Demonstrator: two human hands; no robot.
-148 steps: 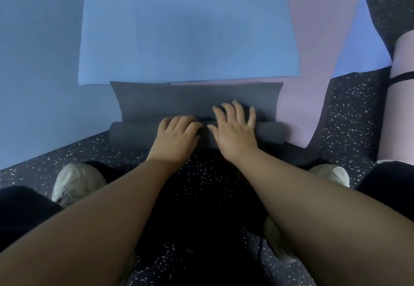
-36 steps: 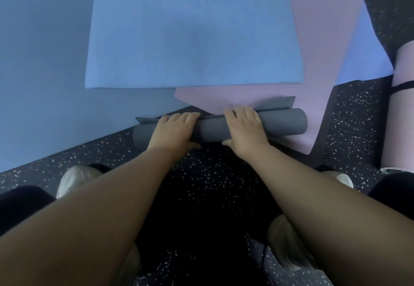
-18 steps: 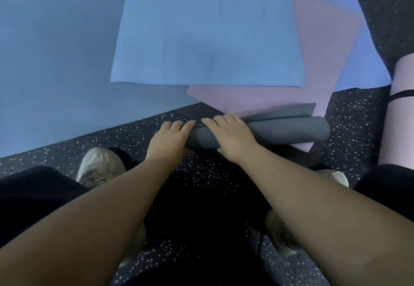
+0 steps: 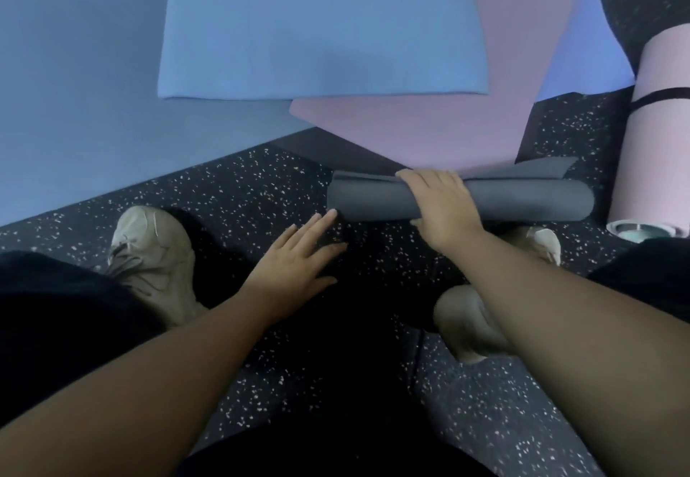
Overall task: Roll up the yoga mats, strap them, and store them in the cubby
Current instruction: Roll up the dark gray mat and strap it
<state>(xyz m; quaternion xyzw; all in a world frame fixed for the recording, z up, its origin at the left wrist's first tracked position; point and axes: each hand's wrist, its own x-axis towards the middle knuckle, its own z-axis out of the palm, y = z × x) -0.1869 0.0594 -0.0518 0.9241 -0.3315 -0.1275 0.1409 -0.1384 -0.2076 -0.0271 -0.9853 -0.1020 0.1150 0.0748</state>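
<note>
Since half a second ago the left hand (image 4: 295, 256) has come off the grey roll (image 4: 522, 202) and now hovers low over the speckled floor (image 4: 242, 192), its fingers (image 4: 315, 224) straight and released, tips just beside the roll's left end. Only the right hand (image 4: 442, 207) holds the roll, fingers draped over the top and curled round it, most likely to pin the loose outer flap so the mat does not spring open. That flap sticks out along the far edge, so the roll looks finished but not yet strapped.

It lies crosswise right of centre in the frame, on the floor at the near edge of a flat pink mat (image 4: 429, 129). At the right edge a pink roll (image 4: 657, 163) lies ready with a black strap (image 4: 661, 97) round it. Blue mats (image 4: 321, 28) fill the upper half, unrolled. Pale shoes (image 4: 153, 260) show at lower left and right. No loose strap or cubby is in view.
</note>
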